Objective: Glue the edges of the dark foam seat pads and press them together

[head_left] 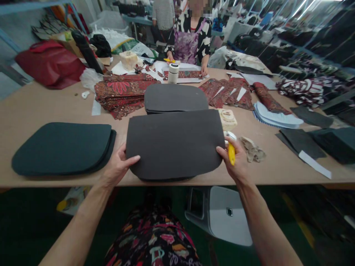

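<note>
A dark grey foam-like sheet (174, 144) with rounded lower corners is held between my two hands near the table's front edge. My left hand (119, 162) grips its left side, thumb on top and fingers underneath. My right hand (235, 159) pinches the right side, the thumb over the edge. Against that same hand rests a yellow-handled tool (232, 153), its pale head partly hidden by the fingers. Below the sheet, dark edges of more material show. Just behind it lies a stack of similar grey sheets (176, 96).
Dark green-black panels (63, 147) are stacked at left. Patterned red-brown fabric pieces (122, 92) lie further back, near a white jar (173, 73). A crumpled rag (253, 149) sits at right. Across the table (260, 173) a person in a purple apron (187, 46) works.
</note>
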{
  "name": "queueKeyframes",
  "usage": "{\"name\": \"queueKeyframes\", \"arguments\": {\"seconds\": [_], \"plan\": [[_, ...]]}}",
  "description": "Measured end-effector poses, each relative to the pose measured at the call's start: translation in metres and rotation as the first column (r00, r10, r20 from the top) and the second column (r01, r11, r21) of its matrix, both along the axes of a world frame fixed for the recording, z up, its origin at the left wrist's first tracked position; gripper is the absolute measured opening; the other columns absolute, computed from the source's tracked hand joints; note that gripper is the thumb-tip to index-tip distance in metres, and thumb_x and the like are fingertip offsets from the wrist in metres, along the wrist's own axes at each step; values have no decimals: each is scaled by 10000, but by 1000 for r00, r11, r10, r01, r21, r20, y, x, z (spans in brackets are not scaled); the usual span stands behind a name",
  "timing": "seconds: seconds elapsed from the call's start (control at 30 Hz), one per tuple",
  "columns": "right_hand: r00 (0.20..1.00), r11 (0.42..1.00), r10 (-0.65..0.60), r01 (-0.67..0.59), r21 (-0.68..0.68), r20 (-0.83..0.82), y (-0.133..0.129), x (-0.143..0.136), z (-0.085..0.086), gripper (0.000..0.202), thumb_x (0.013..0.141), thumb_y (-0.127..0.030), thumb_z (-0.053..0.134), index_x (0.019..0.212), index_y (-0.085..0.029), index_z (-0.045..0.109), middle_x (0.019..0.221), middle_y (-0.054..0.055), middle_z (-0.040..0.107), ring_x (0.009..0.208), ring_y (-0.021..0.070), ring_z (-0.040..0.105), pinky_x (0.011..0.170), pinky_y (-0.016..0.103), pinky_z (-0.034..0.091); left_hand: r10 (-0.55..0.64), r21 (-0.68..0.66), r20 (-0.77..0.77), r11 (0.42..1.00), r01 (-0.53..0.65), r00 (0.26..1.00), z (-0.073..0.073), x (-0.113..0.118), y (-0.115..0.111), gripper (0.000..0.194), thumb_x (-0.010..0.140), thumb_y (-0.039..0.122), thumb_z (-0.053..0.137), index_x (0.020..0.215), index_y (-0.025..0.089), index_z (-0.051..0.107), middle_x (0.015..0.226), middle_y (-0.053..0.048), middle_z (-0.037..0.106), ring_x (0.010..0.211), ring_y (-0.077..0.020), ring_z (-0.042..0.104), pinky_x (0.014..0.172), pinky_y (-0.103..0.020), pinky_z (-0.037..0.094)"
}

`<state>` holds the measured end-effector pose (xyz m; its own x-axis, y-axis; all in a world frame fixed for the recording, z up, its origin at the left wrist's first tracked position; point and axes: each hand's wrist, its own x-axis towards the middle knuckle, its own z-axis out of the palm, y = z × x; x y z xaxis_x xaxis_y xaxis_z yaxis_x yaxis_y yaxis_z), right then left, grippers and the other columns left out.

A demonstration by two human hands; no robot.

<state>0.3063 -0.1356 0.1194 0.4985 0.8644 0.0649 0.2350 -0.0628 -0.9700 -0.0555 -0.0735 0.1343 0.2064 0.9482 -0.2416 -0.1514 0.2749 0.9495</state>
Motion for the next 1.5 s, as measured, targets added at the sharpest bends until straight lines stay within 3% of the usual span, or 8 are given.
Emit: {"name": "queueKeyframes", "arguments": {"seconds": [0.1, 0.23, 0.37, 0.5, 0.77, 1.27, 1.37, 1.5], "plan": [[996, 999, -39, 42, -32, 84, 6, -8, -17, 677, 615, -427, 723, 1217, -194, 519, 722, -38, 503, 617, 110, 473, 610, 271, 448, 108, 73, -149, 993, -98, 983, -24, 3, -5, 850, 565, 298, 796, 1302, 151, 399, 1205, -127, 589, 1131, -283, 550, 996, -418, 438], [966, 992, -64, 90, -91, 251, 8, -24, -35, 687, 653, -419, 677, 1256, -149, 489, 659, -44, 453, 587, 127, 429, 601, 289, 428, 183, 135, -338, 980, -145, 923, -58, 3, 0, 1028, 606, 312, 762, 1429, 197, 158, 1068, -101, 632, 990, -252, 629, 943, -459, 471], [941, 984, -16, 74, -162, 337, 8, -31, -56, 627, 693, -436, 619, 1237, -146, 505, 677, -18, 485, 592, 141, 422, 595, 291, 405, 199, 165, -400, 976, -144, 895, -72, 5, 7, 903, 641, 295, 723, 1406, 187, 257, 1069, -97, 615, 1027, -247, 610, 972, -444, 447], [926, 969, 30, 66, -240, 377, 9, -28, -75, 661, 698, -438, 599, 1276, -143, 472, 660, -18, 487, 583, 147, 422, 583, 291, 388, 163, 186, -414, 978, -92, 896, -79, 6, 11, 809, 653, 299, 701, 1366, 149, 347, 1117, -116, 594, 1088, -263, 571, 993, -435, 426], [938, 967, 73, 17, -254, 340, 18, -25, -97, 692, 699, -419, 609, 1306, -130, 449, 785, 38, 574, 655, 158, 479, 680, 315, 428, 195, 121, -501, 981, -155, 843, -94, 1, 12, 959, 625, 238, 714, 1426, 185, 191, 996, -69, 582, 965, -229, 619, 948, -428, 460], [888, 956, 195, -77, -284, 416, 23, -19, -102, 640, 702, -333, 587, 1306, -171, 447, 715, -4, 525, 590, 133, 464, 570, 264, 367, 205, 128, -647, 979, -161, 735, -106, 3, 17, 969, 609, 146, 703, 1433, 173, 194, 915, -33, 567, 878, -184, 597, 914, -381, 464], [876, 951, 210, -80, -298, 435, 21, -21, -101, 629, 717, -305, 572, 1318, -180, 434, 713, 1, 540, 586, 137, 476, 566, 263, 358, 196, 140, -716, 981, -137, 670, -104, 5, 16, 947, 626, 165, 703, 1432, 173, 206, 950, -56, 577, 907, -202, 596, 892, -374, 474], [843, 945, 242, -93, -312, 481, 23, -24, -97, 564, 741, -263, 538, 1294, -180, 460, 697, 9, 568, 588, 144, 495, 585, 265, 364, 183, 154, -832, 983, -99, 524, -98, 9, 16, 922, 645, 212, 715, 1429, 174, 231, 996, -94, 599, 933, -247, 607, 849, -384, 494]]}}
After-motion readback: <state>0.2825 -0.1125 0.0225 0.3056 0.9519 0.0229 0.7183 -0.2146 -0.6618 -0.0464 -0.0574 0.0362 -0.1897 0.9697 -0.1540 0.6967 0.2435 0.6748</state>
